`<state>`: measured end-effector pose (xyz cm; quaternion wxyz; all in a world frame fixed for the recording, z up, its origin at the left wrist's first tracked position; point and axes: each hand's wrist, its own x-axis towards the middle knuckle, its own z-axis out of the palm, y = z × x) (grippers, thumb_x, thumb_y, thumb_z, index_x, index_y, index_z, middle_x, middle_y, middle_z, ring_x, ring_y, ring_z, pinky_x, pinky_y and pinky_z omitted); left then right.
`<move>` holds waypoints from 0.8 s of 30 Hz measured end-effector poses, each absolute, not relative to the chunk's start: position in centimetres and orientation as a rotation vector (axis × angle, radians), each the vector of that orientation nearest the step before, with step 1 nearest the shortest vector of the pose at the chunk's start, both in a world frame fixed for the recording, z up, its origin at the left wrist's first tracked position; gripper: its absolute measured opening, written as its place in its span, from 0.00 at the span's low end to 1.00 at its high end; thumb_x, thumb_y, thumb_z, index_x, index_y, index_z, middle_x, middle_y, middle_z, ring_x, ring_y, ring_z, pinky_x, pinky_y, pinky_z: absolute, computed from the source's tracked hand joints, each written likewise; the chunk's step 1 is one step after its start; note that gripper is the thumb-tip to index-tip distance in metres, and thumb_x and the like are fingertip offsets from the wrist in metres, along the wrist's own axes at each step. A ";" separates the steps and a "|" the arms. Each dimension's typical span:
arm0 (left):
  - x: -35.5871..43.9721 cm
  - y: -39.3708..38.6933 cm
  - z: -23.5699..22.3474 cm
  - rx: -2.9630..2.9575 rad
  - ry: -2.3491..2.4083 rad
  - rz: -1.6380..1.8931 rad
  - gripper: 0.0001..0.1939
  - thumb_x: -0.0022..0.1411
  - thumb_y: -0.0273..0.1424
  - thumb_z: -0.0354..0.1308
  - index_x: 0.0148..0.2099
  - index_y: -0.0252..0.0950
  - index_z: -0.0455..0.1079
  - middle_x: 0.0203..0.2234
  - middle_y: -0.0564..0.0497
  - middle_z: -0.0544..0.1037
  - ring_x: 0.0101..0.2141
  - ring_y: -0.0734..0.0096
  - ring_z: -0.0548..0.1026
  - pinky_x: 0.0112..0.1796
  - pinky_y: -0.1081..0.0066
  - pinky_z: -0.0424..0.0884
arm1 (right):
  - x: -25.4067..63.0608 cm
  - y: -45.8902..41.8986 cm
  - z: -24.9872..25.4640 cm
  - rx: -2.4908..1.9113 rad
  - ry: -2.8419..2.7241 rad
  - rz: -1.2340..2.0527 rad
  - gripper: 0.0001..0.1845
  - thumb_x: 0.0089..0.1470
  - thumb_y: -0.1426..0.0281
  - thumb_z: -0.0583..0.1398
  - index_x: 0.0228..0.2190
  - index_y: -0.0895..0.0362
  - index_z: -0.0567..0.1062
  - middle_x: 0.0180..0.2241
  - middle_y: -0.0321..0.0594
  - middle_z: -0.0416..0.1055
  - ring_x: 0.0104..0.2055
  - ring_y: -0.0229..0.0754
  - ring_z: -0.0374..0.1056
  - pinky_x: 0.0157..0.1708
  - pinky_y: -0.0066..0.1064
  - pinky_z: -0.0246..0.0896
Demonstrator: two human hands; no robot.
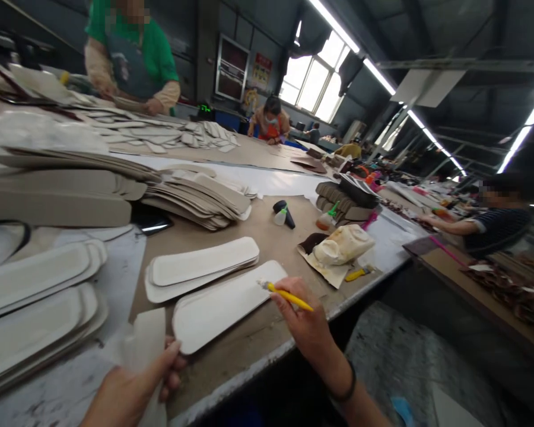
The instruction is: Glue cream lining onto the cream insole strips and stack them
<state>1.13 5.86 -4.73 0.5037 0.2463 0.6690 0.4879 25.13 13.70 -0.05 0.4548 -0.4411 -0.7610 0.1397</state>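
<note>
My right hand [305,317] is closed round a yellow-handled brush [291,296], its pale bristle end resting on or just over the far end of a long white rounded panel [225,311]. Pale, thin strips [149,338] are pinched in my left hand [137,379], whose fingertips are beside the panel's near left corner. Just beyond lies a short stack of similar white panels [204,264], slightly fanned. How the strips continue below my left hand is partly hidden.
Panel stacks [35,323] fill the left side, with grey-brown pieces [196,198] behind. A glue-stained container [345,243], a second yellow-handled tool [358,274] and small squeeze bottles [327,218] stand right. The table edge [338,308] runs diagonally. Several people work around.
</note>
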 end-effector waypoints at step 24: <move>2.6 3.8 0.9 0.553 1.326 1.002 0.20 0.47 0.48 0.65 0.23 0.35 0.73 0.14 0.52 0.73 0.16 0.76 0.64 0.20 0.75 0.59 | 18.5 8.3 0.8 -1.175 -1.525 1.361 0.16 0.60 0.56 0.57 0.32 0.57 0.70 0.22 0.30 0.61 0.24 0.34 0.59 0.28 0.27 0.59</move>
